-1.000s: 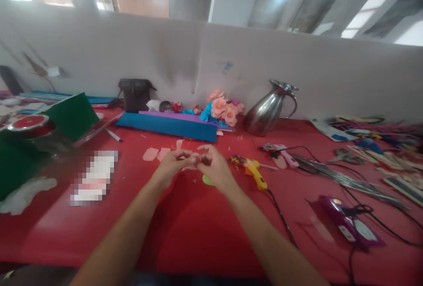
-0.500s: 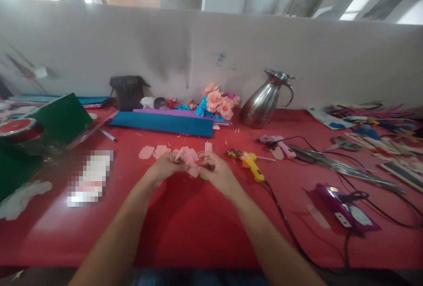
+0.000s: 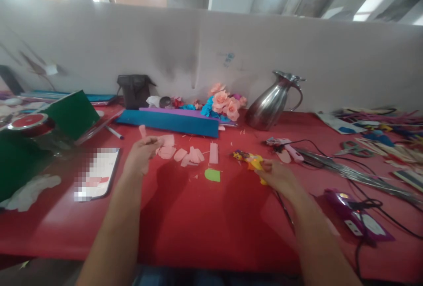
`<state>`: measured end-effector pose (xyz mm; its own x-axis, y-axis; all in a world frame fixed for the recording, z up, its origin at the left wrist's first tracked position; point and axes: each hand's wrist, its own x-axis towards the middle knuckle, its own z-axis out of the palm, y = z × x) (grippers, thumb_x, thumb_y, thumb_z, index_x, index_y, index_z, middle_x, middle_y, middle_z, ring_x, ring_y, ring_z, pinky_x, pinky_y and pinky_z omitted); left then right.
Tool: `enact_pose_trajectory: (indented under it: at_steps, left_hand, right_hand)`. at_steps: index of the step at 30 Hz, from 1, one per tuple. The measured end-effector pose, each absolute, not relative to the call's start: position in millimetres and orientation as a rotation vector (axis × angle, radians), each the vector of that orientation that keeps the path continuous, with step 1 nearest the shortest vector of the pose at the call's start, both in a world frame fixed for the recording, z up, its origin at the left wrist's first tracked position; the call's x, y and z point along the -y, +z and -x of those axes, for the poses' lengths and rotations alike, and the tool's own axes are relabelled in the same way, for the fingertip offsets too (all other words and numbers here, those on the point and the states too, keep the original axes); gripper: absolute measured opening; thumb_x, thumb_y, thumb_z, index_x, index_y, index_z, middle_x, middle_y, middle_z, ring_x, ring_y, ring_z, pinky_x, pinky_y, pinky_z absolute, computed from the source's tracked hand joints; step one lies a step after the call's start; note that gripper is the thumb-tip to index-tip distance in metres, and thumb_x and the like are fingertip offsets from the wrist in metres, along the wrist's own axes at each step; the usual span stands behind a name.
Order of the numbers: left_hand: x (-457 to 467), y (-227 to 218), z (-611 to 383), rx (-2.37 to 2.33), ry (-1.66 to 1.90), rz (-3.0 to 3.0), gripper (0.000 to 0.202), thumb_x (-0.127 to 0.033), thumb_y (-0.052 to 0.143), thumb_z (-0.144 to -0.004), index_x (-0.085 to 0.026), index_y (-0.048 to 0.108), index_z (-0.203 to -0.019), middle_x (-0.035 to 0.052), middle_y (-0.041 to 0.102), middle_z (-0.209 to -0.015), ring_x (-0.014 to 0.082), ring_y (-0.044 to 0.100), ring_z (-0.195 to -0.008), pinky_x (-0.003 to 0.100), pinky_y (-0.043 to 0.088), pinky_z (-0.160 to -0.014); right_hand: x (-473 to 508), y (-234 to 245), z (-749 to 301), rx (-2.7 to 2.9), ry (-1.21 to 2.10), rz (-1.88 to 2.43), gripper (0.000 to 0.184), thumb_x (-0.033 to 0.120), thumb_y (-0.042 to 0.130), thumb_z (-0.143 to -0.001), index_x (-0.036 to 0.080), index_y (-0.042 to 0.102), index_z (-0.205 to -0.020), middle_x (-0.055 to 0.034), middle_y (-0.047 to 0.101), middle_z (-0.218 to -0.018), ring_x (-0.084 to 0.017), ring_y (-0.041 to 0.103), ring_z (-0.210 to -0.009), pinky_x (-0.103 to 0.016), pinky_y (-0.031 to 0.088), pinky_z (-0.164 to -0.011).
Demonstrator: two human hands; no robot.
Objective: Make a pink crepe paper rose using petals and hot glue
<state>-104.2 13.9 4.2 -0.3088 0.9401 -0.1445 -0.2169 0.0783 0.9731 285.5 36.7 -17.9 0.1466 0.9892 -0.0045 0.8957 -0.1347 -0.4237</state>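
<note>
My left hand (image 3: 140, 154) is closed in a pinch on a small pink paper petal (image 3: 142, 130), held upright above the red table (image 3: 198, 215). My right hand (image 3: 279, 176) lies over the yellow glue gun (image 3: 250, 161) with its fingers curled round the handle. Between the hands lie several loose pink petals (image 3: 188, 154), a pink strip (image 3: 213, 153) and a green paper piece (image 3: 212, 174).
A steel jug (image 3: 272, 106), pink paper flowers (image 3: 224, 103), a blue and purple paper roll (image 3: 168, 120) and a dark bag (image 3: 134, 91) line the back wall. Green sheets (image 3: 71, 114) and a phone (image 3: 97, 173) lie left. Wires, scissors (image 3: 353, 148) and a purple device (image 3: 358, 222) lie right.
The hands, together at the centre over the petals, have moved apart: the left went left and up with a petal, the right went right onto the glue gun. Loose petals now lie uncovered.
</note>
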Motion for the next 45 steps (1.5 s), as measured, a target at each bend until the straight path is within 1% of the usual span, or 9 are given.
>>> enact_pose_trajectory:
  at_steps: [4,7,10,15,19,21,25,30,45]
  left_hand:
    - [-7.0,3.1,75.4,-1.149,0.962,-1.012,0.025,-0.03,0.077,-0.056,-0.016,0.064,-0.072,-0.0032,0.056,-0.062,0.0036,0.037,-0.048,0.02,0.026,-0.047]
    - [-3.4,-2.4,52.4,-1.14,0.718,-1.123,0.022,-0.025,0.077,-0.054,-0.016,0.066,-0.07,-0.001,0.06,-0.067,0.0085,0.051,-0.062,0.022,0.038,-0.062]
    - [-3.4,-11.0,41.5,-1.232,0.602,-1.185,0.017,-0.026,0.074,-0.057,-0.015,0.067,-0.068,0.0015,0.063,-0.067,0.0129,0.056,-0.069,0.027,0.041,-0.072]
    - [-6.7,-22.0,40.0,-1.386,0.57,-1.251,0.016,-0.027,0.071,-0.057,-0.015,0.067,-0.067,0.0038,0.066,-0.07,0.0171,0.058,-0.071,0.028,0.043,-0.069]
    - [-8.0,-25.1,36.6,-1.452,0.564,-1.317,0.009,-0.023,0.067,-0.057,-0.016,0.065,-0.062,0.0029,0.064,-0.065,0.0171,0.058,-0.068,0.027,0.041,-0.064]
    - [-8.6,-26.1,34.9,-1.479,0.546,-1.404,0.007,-0.022,0.065,-0.058,-0.016,0.064,-0.061,0.0028,0.064,-0.065,0.0171,0.058,-0.068,0.026,0.04,-0.063]
    - [-9.6,-28.0,34.4,-1.506,0.506,-1.518,0.01,-0.026,0.064,-0.061,-0.017,0.065,-0.063,0.0026,0.064,-0.065,0.0179,0.059,-0.068,0.026,0.039,-0.06]
    - [-9.3,-26.7,35.3,-1.496,0.466,-1.557,0.011,-0.026,0.063,-0.062,-0.016,0.067,-0.065,0.0038,0.066,-0.068,0.0182,0.061,-0.069,0.026,0.04,-0.061]
    - [-7.8,-21.9,35.6,-1.484,0.427,-1.623,0.011,-0.027,0.066,-0.061,-0.017,0.068,-0.065,0.0047,0.069,-0.071,0.019,0.061,-0.071,0.026,0.039,-0.061]
  right_hand:
    - [-41.7,-18.0,-280.5,1.851,0.56,2.156,0.013,0.025,0.059,-0.069,0.019,0.06,-0.079,-0.0041,0.065,-0.069,-0.019,0.061,-0.06,-0.027,0.041,-0.053]
    - [-42.5,-9.7,-268.6,1.719,0.692,2.148,0.008,0.023,0.056,-0.065,0.019,0.057,-0.072,-0.0007,0.06,-0.06,-0.016,0.056,-0.054,-0.025,0.037,-0.049]
    - [-34.9,-1.6,-261.3,1.421,1.043,1.92,0.013,0.019,0.053,-0.06,0.02,0.052,-0.073,0.0,0.059,-0.062,-0.014,0.054,-0.053,-0.024,0.037,-0.047]
    - [-1.3,14.3,-248.6,1.273,1.415,1.489,0.029,0.027,0.065,-0.064,0.021,0.052,-0.09,-0.0029,0.063,-0.077,-0.016,0.06,-0.066,-0.025,0.045,-0.058]
    - [28.6,22.5,-235.7,1.515,1.356,1.514,0.035,0.046,0.065,-0.071,0.018,0.054,-0.09,0.0003,0.058,-0.065,-0.013,0.055,-0.061,-0.024,0.042,-0.055]
    - [40.2,21.5,-229.7,1.613,1.345,1.515,0.037,0.048,0.061,-0.074,0.017,0.055,-0.093,-0.001,0.059,-0.07,-0.013,0.055,-0.062,-0.025,0.044,-0.056]
    - [54.6,13.4,-219.1,1.792,1.299,1.439,0.041,0.043,0.055,-0.081,0.02,0.051,-0.115,-0.0064,0.064,-0.097,-0.018,0.061,-0.076,-0.028,0.05,-0.062]
    - [61.1,6.7,-207.1,1.95,1.097,1.461,0.038,0.04,0.047,-0.088,0.024,0.047,-0.123,-0.0069,0.064,-0.114,-0.025,0.061,-0.104,-0.038,0.048,-0.087]
    - [58.5,9.9,-198.9,2.057,0.944,1.652,0.041,0.043,0.043,-0.091,0.022,0.046,-0.126,-0.0099,0.067,-0.107,-0.029,0.061,-0.106,-0.04,0.047,-0.085]
